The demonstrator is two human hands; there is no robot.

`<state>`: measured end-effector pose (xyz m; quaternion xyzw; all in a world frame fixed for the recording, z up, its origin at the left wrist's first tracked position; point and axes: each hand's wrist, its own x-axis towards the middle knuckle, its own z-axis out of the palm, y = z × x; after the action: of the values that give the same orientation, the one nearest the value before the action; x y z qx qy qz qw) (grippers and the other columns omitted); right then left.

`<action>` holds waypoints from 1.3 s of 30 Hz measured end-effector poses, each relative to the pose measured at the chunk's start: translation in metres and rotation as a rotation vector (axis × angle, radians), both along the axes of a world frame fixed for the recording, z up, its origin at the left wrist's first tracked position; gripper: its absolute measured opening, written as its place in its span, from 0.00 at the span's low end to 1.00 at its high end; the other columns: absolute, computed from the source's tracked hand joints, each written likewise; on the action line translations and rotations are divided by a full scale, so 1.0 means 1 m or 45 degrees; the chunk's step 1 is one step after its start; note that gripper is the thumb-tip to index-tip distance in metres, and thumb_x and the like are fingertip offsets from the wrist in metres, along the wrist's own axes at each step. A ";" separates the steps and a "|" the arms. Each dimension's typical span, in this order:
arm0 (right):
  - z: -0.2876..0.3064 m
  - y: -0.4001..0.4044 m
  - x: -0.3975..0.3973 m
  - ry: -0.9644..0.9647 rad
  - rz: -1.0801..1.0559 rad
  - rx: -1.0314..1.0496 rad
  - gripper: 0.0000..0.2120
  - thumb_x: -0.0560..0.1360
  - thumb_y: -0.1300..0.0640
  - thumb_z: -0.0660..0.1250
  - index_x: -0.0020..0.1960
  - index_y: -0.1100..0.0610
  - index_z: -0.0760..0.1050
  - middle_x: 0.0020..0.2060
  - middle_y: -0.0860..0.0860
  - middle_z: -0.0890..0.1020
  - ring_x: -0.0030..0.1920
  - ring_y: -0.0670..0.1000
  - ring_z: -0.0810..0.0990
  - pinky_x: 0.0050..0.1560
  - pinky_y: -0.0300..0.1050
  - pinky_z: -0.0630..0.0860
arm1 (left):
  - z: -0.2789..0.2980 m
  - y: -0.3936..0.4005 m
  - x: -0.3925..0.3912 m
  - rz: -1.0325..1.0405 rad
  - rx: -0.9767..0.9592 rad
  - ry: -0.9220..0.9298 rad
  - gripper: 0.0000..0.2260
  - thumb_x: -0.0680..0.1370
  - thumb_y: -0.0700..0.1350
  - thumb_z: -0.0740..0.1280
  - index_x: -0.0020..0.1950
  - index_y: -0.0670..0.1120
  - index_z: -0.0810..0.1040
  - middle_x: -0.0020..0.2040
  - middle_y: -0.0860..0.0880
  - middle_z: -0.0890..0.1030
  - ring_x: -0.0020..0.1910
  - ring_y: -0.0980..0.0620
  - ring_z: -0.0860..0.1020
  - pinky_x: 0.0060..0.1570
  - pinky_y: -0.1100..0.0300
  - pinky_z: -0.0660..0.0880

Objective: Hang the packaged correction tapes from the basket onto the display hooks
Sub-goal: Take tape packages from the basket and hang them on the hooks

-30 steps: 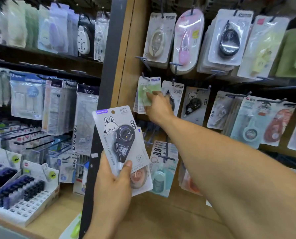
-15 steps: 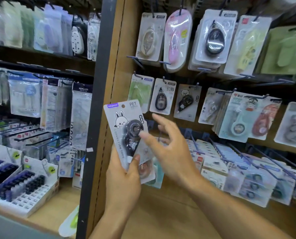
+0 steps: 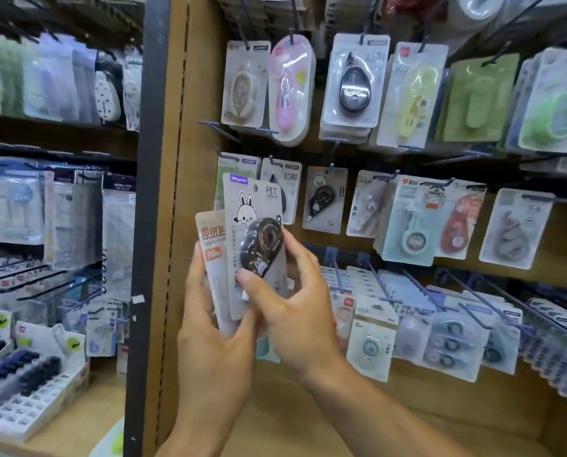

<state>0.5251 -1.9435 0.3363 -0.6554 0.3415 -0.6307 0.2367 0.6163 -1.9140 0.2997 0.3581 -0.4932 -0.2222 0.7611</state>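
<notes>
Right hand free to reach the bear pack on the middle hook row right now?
Probably not yet: the right hand pinches the rabbit pack, which the left hand also holds. The way to the bear pack looks open.

- A stationery shop: a wooden display panel (image 3: 183,159) at 12 o'clock carries rows of metal hooks (image 3: 338,268).
- Carded correction tapes (image 3: 354,84) hang in blister packs at 1 o'clock, several deep on each hook.
- At 9 o'clock, dark shelving (image 3: 58,150) holds more bagged stationery (image 3: 11,209).
- At 8 o'clock stands a white counter box of small dark items (image 3: 21,384).
</notes>
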 end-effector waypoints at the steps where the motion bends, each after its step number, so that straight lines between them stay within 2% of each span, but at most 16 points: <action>1: 0.002 -0.001 -0.004 -0.022 -0.049 -0.003 0.33 0.71 0.52 0.78 0.72 0.43 0.70 0.66 0.37 0.73 0.66 0.34 0.72 0.69 0.41 0.73 | 0.000 -0.003 -0.001 -0.102 0.028 -0.008 0.42 0.75 0.36 0.76 0.78 0.69 0.62 0.67 0.64 0.79 0.62 0.64 0.81 0.56 0.61 0.82; 3: 0.009 -0.008 -0.016 -0.062 -0.176 -0.018 0.31 0.73 0.52 0.76 0.72 0.43 0.70 0.66 0.35 0.72 0.67 0.33 0.70 0.71 0.41 0.70 | -0.001 -0.006 -0.003 -0.257 0.098 -0.046 0.46 0.73 0.33 0.77 0.76 0.72 0.62 0.65 0.65 0.81 0.61 0.62 0.82 0.56 0.56 0.83; 6: 0.026 -0.030 -0.044 0.006 -0.460 -0.129 0.30 0.74 0.51 0.75 0.73 0.43 0.70 0.70 0.35 0.71 0.70 0.37 0.67 0.73 0.41 0.65 | -0.005 -0.009 -0.007 -0.300 0.142 -0.078 0.46 0.73 0.35 0.78 0.77 0.72 0.62 0.68 0.63 0.80 0.65 0.58 0.81 0.62 0.49 0.81; 8: 0.040 -0.049 -0.063 0.131 -0.664 -0.203 0.30 0.74 0.50 0.74 0.74 0.45 0.71 0.72 0.39 0.71 0.72 0.42 0.66 0.74 0.43 0.63 | -0.007 -0.011 -0.010 -0.286 0.152 -0.049 0.44 0.74 0.36 0.77 0.76 0.72 0.63 0.68 0.61 0.81 0.64 0.59 0.81 0.59 0.54 0.82; 11: 0.056 -0.069 -0.080 0.326 -0.869 -0.256 0.30 0.75 0.48 0.72 0.76 0.46 0.69 0.74 0.40 0.69 0.69 0.47 0.65 0.72 0.42 0.63 | -0.008 -0.015 -0.010 -0.302 0.160 0.022 0.39 0.74 0.36 0.77 0.75 0.67 0.67 0.59 0.58 0.85 0.54 0.63 0.84 0.43 0.68 0.81; 15: 0.062 -0.081 -0.090 0.604 -1.005 -0.273 0.30 0.76 0.45 0.69 0.77 0.46 0.66 0.75 0.42 0.67 0.68 0.50 0.64 0.70 0.52 0.69 | -0.005 -0.016 -0.007 -0.313 0.142 0.027 0.34 0.74 0.38 0.77 0.68 0.70 0.70 0.50 0.63 0.87 0.49 0.63 0.85 0.40 0.68 0.81; 19: 0.061 -0.084 -0.092 0.642 -1.057 -0.326 0.30 0.76 0.43 0.70 0.76 0.45 0.68 0.73 0.42 0.68 0.65 0.50 0.65 0.66 0.48 0.69 | -0.004 -0.014 -0.009 -0.345 0.127 0.040 0.32 0.75 0.38 0.76 0.69 0.68 0.71 0.50 0.65 0.86 0.50 0.62 0.86 0.42 0.66 0.82; 24: 0.060 -0.084 -0.083 0.567 -1.114 -0.366 0.30 0.73 0.43 0.71 0.74 0.44 0.70 0.69 0.43 0.70 0.62 0.49 0.65 0.62 0.45 0.69 | -0.006 -0.015 -0.011 -0.380 0.126 0.073 0.31 0.74 0.39 0.76 0.63 0.72 0.72 0.56 0.59 0.87 0.54 0.59 0.86 0.47 0.62 0.84; 27: 0.054 -0.086 -0.079 0.539 -1.129 -0.362 0.30 0.73 0.44 0.71 0.74 0.45 0.71 0.68 0.43 0.70 0.61 0.48 0.65 0.59 0.39 0.64 | -0.004 -0.016 -0.010 -0.421 0.128 0.100 0.31 0.75 0.38 0.76 0.62 0.72 0.75 0.56 0.57 0.87 0.55 0.56 0.86 0.51 0.54 0.85; 29: 0.050 -0.088 -0.079 0.504 -1.123 -0.373 0.30 0.72 0.44 0.71 0.74 0.45 0.71 0.67 0.43 0.71 0.60 0.49 0.66 0.58 0.38 0.63 | -0.002 -0.015 -0.008 -0.439 0.117 0.107 0.32 0.75 0.37 0.76 0.58 0.77 0.76 0.58 0.56 0.87 0.58 0.53 0.86 0.56 0.48 0.83; 35: 0.047 -0.104 -0.075 0.326 -1.096 -0.336 0.29 0.72 0.45 0.71 0.73 0.46 0.73 0.65 0.44 0.73 0.62 0.50 0.67 0.61 0.38 0.64 | -0.001 -0.016 -0.004 -0.462 0.094 0.137 0.35 0.76 0.35 0.74 0.52 0.81 0.77 0.59 0.54 0.87 0.59 0.53 0.85 0.59 0.48 0.81; 39: 0.053 -0.133 -0.077 0.429 -1.120 -0.280 0.30 0.72 0.45 0.72 0.74 0.47 0.72 0.66 0.47 0.72 0.64 0.54 0.68 0.66 0.47 0.69 | -0.004 -0.021 -0.002 -0.468 0.082 0.152 0.33 0.77 0.34 0.74 0.56 0.77 0.76 0.59 0.55 0.87 0.58 0.53 0.85 0.58 0.49 0.82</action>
<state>0.4485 -2.0769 0.3891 -0.5632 0.5510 -0.5883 -0.1817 0.6143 -1.9354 0.2958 0.2723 -0.4968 -0.3941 0.7237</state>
